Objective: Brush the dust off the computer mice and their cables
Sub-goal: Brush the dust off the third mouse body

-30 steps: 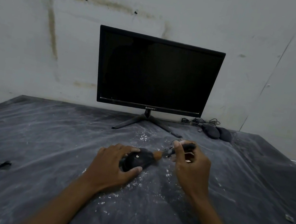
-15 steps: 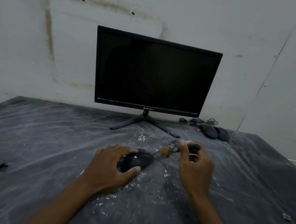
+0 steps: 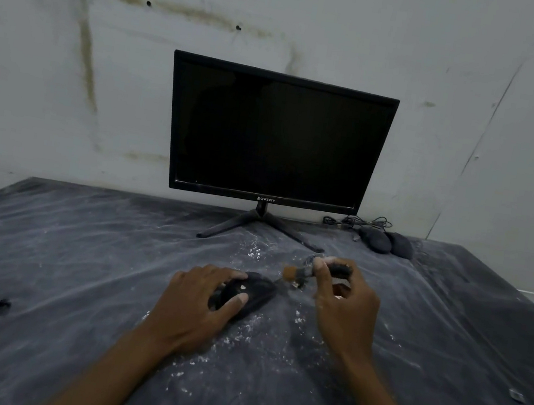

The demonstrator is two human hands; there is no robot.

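A black mouse (image 3: 250, 291) is held down on the dusty table (image 3: 79, 243), near its middle, by the left hand (image 3: 198, 306), whose fingers and thumb are curled round it. A brush (image 3: 309, 271) is gripped in the curled fingers of the right hand (image 3: 345, 304), its orange bristles raised just beyond the mouse's front. Two more mice (image 3: 386, 242) with tangled cables (image 3: 365, 222) are seen at the far right edge, beside a dark monitor (image 3: 275, 137).

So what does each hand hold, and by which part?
Left hand grips the mouse by its sides. Right hand pinches the brush by its handle.
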